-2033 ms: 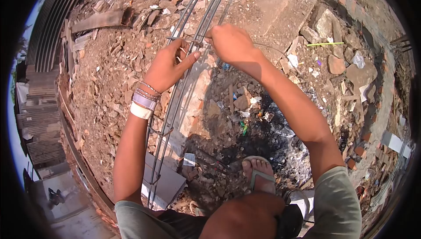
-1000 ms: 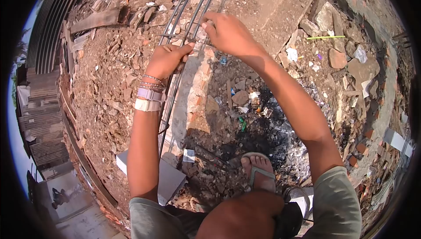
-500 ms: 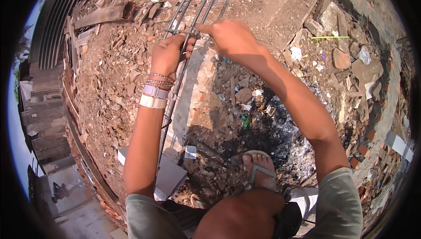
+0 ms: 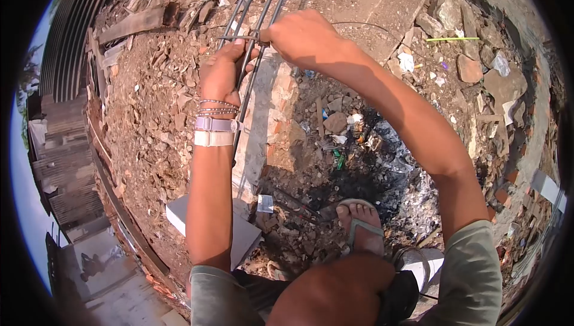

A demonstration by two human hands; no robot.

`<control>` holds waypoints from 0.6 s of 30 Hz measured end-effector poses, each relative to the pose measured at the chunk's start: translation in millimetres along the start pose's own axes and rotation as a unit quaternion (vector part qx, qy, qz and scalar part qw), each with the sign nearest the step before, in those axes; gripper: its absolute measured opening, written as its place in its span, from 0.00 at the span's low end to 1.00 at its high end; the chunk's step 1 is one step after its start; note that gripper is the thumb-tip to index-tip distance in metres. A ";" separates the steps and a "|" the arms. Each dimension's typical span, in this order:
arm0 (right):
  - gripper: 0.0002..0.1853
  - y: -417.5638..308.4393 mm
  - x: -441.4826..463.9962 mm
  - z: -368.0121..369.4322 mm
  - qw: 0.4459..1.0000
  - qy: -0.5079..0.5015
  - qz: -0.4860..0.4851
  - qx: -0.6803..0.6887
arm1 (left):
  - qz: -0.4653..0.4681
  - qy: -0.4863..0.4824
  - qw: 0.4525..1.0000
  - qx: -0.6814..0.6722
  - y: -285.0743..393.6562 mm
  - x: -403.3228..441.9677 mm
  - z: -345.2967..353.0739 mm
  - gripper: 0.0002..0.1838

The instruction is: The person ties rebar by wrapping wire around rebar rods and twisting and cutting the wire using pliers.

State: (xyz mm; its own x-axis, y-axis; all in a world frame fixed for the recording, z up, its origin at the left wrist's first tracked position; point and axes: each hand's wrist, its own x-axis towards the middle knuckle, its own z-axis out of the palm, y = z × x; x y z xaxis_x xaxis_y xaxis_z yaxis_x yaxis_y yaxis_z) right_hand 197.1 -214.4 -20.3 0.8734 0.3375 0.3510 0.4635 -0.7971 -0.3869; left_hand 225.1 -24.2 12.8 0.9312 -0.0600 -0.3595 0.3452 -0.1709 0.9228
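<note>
Several long, thin steel bars (image 4: 266,15) run together from the top of the view down past my left forearm. A short dark crosspiece (image 4: 232,37) lies across them. My left hand (image 4: 222,73) is closed around the bars just below this crossing, its thumb against the crosspiece. At the right end of the crosspiece, my right hand (image 4: 304,37) is closed in a pinch. A thin curved wire (image 4: 365,24) trails out to the right from behind my right hand. Its fingertips partly hide the joint, and the grip there is hard to see.
A broken concrete and brick ledge (image 4: 272,110) lies beneath the bars. Rubble and litter cover the ground, with a burnt ash patch (image 4: 397,173) near my sandalled foot (image 4: 365,227). A white panel (image 4: 242,236) lies by my left elbow. Corrugated sheets (image 4: 75,42) stand at far left.
My right hand has moved slightly up and tilted at the crossing, and the wire's trailing part has swung upward. My left hand keeps its hold on the bars.
</note>
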 end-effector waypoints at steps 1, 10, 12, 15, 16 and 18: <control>0.13 2.7 2.6 -0.5 1.000 0.008 -0.015 -0.011 | 0.027 0.019 0.999 0.000 -0.6 -3.1 4.7 0.10; 0.11 2.8 -11.0 -27.8 0.999 0.002 -0.024 -0.040 | 0.324 0.197 0.905 0.193 -20.6 -24.1 28.5 0.12; 0.11 -0.3 -12.0 -28.8 0.998 -0.022 -0.012 -0.052 | 0.347 0.226 0.881 0.228 -23.0 -24.7 29.2 0.12; 0.12 2.7 -8.5 -17.2 1.000 0.011 0.017 -0.007 | 0.336 0.206 0.893 0.217 -18.7 -30.4 32.6 0.12; 0.14 7.9 -4.7 -8.3 0.998 0.037 0.032 0.051 | 0.331 0.190 0.900 0.210 -15.7 -31.9 34.0 0.12; 0.18 21.0 4.0 2.6 0.985 0.033 0.047 0.161 | 0.298 0.203 0.920 0.157 -12.4 -29.3 35.5 0.13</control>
State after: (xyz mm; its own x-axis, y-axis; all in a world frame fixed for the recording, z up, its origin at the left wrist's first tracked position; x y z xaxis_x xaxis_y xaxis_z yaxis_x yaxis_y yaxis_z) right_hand 210.8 -228.5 -29.3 0.9086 0.2279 0.3500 0.4127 -0.6193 -0.6680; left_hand 189.4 -55.2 7.0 0.9331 0.1260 0.3368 -0.2319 -0.5051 0.8314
